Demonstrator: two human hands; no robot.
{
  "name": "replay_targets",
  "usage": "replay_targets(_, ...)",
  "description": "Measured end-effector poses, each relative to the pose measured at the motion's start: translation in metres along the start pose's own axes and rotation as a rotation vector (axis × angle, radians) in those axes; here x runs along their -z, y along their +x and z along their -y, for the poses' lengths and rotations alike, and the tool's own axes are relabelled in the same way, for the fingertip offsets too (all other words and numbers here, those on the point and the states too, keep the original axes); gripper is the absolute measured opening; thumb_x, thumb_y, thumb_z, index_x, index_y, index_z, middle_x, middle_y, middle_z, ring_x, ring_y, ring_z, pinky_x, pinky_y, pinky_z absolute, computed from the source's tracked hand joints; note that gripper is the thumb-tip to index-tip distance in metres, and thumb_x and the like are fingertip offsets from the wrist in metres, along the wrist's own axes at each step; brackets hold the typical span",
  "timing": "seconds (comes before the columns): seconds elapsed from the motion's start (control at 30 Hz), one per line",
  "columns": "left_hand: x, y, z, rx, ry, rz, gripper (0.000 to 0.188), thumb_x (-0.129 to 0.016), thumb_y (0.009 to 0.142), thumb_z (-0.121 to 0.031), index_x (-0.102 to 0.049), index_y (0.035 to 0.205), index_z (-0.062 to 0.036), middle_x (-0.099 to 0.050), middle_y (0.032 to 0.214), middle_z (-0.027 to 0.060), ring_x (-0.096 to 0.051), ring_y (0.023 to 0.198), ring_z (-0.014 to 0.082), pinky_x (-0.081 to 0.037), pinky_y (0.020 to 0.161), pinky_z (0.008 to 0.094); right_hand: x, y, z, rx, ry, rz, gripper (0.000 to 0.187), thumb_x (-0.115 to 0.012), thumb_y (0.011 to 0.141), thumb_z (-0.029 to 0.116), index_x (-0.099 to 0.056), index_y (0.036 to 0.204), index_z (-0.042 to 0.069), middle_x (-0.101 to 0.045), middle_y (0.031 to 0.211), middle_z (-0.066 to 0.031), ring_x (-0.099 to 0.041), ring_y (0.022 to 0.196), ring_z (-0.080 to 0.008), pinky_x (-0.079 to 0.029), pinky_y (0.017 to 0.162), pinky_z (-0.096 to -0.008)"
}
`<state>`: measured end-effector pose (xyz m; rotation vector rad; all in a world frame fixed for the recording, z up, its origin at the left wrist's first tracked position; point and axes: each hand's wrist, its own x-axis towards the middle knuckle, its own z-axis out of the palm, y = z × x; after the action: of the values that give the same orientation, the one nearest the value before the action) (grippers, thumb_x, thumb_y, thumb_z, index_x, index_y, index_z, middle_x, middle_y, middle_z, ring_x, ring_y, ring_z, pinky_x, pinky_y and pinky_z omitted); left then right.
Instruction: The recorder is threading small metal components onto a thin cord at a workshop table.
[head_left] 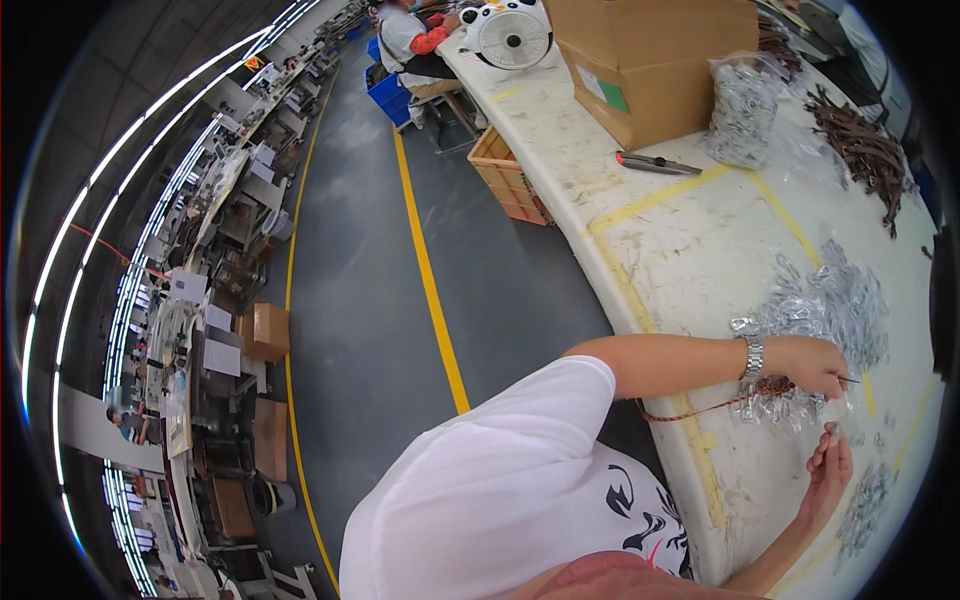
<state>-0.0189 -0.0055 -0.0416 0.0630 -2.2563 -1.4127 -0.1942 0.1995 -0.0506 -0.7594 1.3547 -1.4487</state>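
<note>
My left hand (815,366), with a metal watch on its wrist, is closed over the white table. A thin dark pointed piece (849,379) sticks out of its fingers; its kind cannot be made out. Just nearer, my right hand (828,472) is closed in a pinch, palm partly up, with something small at its fingertips. A reddish-brown braided cord (690,412) runs from the table edge to beneath my left hand. Beyond that hand lies a heap of silver metal clasps (822,300). More small metal pieces (865,510) lie right of my right hand.
A cardboard box (660,85), a plastic bag of metal pieces (743,112), a utility knife (658,163) and brown straps (865,150) lie farther up the table. A fan (512,42) stands at its far end, near a seated person (405,45). An orange crate (508,175) sits beside the table.
</note>
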Motion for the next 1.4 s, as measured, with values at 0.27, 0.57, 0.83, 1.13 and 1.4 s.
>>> replay_targets(0.27, -0.033, -0.011, -0.042, 0.014, -0.128, 0.075, 0.024, -0.057, 0.094, -0.013, -0.073, 0.105, 0.0003, -0.078, 0.078, 0.0058, -0.074, 0.079, 0.0210, -0.057, 0.076, 0.0377, 0.010, 0.002, -0.035, 0.196, -0.217, -0.278, 0.029, -0.056, 0.108, 0.015, -0.066, 0.129, -0.001, -0.060, 0.086, 0.0031, -0.047, 0.069, -0.0030, -0.037, 0.061, -0.0198)
replay_targets(0.57, -0.045, -0.012, -0.037, 0.111, -0.136, -0.023, 0.024, -0.059, 0.092, -0.010, -0.072, 0.109, -0.0004, -0.076, 0.078, 0.0097, -0.074, 0.074, 0.0269, -0.057, 0.073, 0.0402, -0.021, 0.000, -0.030, 0.260, -0.229, -0.326, 0.023, -0.056, 0.109, 0.016, -0.067, 0.121, -0.001, -0.058, 0.086, 0.0037, -0.044, 0.067, -0.0028, -0.036, 0.059, -0.0209)
replay_targets(0.83, -0.075, -0.005, -0.049, -0.042, 0.292, -0.237, 0.018, -0.068, 0.084, -0.011, -0.071, 0.099, -0.0016, -0.073, 0.080, 0.0188, -0.072, 0.079, 0.0386, -0.055, 0.071, 0.0482, -0.020, -0.019, -0.015, 0.321, -0.308, -0.385, 0.023, -0.056, 0.110, 0.018, -0.069, 0.115, 0.000, -0.060, 0.084, 0.0026, -0.045, 0.066, -0.0034, -0.038, 0.058, -0.0210)
replay_targets(1.13, -0.003, -0.025, -0.024, 0.105, 0.209, -0.306, 0.019, -0.066, 0.098, -0.018, -0.075, 0.109, -0.0049, -0.069, 0.076, 0.0095, -0.063, 0.066, 0.0208, -0.049, 0.064, 0.0357, -0.024, -0.023, 0.052, 0.314, -0.798, -0.740, 0.030, -0.066, 0.099, 0.011, -0.070, 0.125, -0.005, -0.075, 0.096, -0.0108, -0.067, 0.084, -0.0184, -0.053, 0.081, -0.0313)
replay_targets(1.4, 0.013, -0.005, -0.041, 0.361, -0.374, -0.481, 0.021, -0.060, 0.105, -0.015, -0.076, 0.105, -0.0012, -0.053, 0.069, -0.0079, -0.041, 0.060, 0.0003, -0.032, 0.054, 0.0195, 0.005, -0.013, 0.053, 0.576, -1.385, -0.481, 0.037, -0.072, 0.091, 0.007, -0.068, 0.127, 0.007, -0.066, 0.129, -0.0147, -0.061, 0.120, -0.0355, -0.051, 0.101, -0.0458)
